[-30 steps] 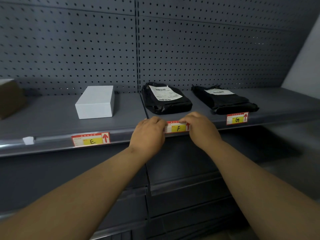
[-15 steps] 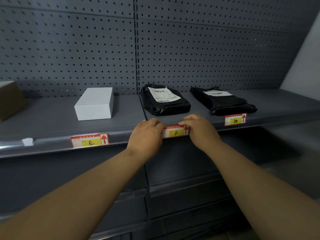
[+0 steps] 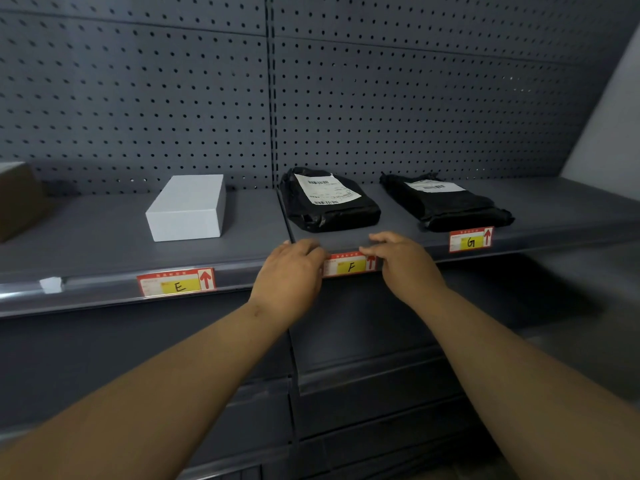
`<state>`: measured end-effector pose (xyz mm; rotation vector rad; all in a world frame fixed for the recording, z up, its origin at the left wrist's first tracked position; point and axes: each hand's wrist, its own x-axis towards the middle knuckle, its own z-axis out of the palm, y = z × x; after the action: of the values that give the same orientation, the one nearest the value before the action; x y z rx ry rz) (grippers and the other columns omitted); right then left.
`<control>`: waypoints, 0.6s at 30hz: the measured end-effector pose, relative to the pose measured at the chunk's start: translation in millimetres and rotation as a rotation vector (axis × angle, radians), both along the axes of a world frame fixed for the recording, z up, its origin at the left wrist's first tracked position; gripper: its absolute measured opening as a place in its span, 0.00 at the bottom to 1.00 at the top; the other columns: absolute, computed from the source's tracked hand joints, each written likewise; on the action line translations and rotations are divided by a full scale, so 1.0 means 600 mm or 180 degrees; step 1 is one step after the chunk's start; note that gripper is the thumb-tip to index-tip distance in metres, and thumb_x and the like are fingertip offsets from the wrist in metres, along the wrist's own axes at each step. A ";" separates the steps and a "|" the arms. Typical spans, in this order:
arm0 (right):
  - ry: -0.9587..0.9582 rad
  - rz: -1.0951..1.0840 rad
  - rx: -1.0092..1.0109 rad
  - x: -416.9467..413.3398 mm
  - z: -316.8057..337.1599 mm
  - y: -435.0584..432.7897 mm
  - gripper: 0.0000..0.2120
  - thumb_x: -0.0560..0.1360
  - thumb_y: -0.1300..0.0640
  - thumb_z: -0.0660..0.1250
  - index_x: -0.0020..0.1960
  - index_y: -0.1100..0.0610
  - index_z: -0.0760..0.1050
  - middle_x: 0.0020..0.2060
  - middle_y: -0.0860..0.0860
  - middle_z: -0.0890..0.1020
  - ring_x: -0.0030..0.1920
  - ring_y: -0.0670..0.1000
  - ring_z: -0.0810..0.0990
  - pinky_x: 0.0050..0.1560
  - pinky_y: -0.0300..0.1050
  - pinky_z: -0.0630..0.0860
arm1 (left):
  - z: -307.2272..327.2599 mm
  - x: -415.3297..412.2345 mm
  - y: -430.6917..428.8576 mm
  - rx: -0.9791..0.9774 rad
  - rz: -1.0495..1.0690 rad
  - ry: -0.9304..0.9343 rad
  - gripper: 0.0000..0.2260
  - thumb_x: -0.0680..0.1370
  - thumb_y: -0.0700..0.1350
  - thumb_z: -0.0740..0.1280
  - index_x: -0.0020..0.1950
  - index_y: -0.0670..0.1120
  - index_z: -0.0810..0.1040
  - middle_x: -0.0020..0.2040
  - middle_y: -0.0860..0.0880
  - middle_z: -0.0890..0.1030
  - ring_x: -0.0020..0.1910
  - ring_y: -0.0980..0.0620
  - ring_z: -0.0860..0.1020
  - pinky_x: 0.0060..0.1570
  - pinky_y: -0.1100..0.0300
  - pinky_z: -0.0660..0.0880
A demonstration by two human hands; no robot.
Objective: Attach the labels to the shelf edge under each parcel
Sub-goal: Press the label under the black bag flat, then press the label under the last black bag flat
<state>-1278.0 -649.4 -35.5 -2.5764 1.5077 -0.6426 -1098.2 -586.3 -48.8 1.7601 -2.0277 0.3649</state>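
Label F sat on the shelf edge, straight below the black parcel with the large white slip. It was red and white, with a yellow field, a black letter F and a red arrow at its right end.

The left hand covered the left end of this label. Its fingers were bent down over the edge and their tips were hidden, so I could not tell whether this grip was pinching the label or only pressing on it. The right hand lay at the right end of the label. Its fingers were rather straight and reached to the left along the top of the edge, just above the arrow; this grip was relaxed and enclosed nothing. Between the two hands the letter was visible.

To the left, label E was on the same edge, below the white box. To the right, label G was on the edge below the second black parcel. All three parcels lay flat on the shelf, apart from each other.

At the far left a brown box was cut by the border of the view. A small white scrap was on the edge, left of label E. Behind the shelf stood a grey pegboard, and a lower shelf was under the arms.
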 end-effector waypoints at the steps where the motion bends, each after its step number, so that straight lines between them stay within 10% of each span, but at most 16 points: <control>1: 0.0001 0.0005 -0.0001 0.000 0.000 0.000 0.24 0.76 0.70 0.57 0.66 0.52 0.73 0.71 0.50 0.68 0.71 0.52 0.65 0.71 0.44 0.61 | 0.000 0.000 0.000 0.0003 -0.0006 -0.0001 0.12 0.76 0.40 0.63 0.59 0.43 0.77 0.59 0.43 0.78 0.53 0.40 0.76 0.61 0.50 0.67; 18: -0.0099 -0.0652 -0.0048 -0.096 0.095 -0.053 0.25 0.76 0.69 0.59 0.69 0.52 0.69 0.70 0.54 0.69 0.67 0.56 0.71 0.69 0.48 0.67 | 0.043 -0.086 -0.059 -0.0059 -0.0392 -0.0195 0.22 0.77 0.44 0.60 0.71 0.45 0.64 0.68 0.46 0.70 0.67 0.47 0.68 0.70 0.54 0.55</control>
<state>-1335.8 -681.0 21.4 -2.4300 1.7782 -0.7133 -1149.8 -621.6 -23.0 1.6220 -2.1560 0.4020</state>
